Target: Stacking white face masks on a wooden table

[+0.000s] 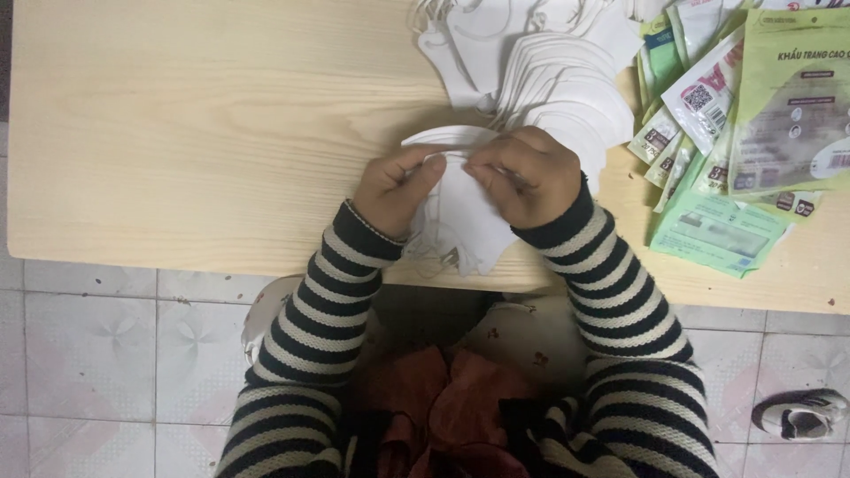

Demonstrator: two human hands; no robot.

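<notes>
Left hand (pixel 397 188): my fingers pinch the folded white mask (pixel 465 221) at its top edge
Right hand (pixel 529 175): closed on the same mask; just beside my left
Mask: at the near edge of the table (pixel 177 133)
Behind: pile of white masks (pixel 549 62); green packets (pixel 744 133) to the right

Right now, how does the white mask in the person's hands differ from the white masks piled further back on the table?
The held mask lies alone at the table's near edge, pinched by the left hand and right hand; the piled masks lie untouched further back. The held mask shows most of its surface, while the piled masks overlap in a fan, mostly showing curved edges. Both are plain white and folded flat.
</notes>
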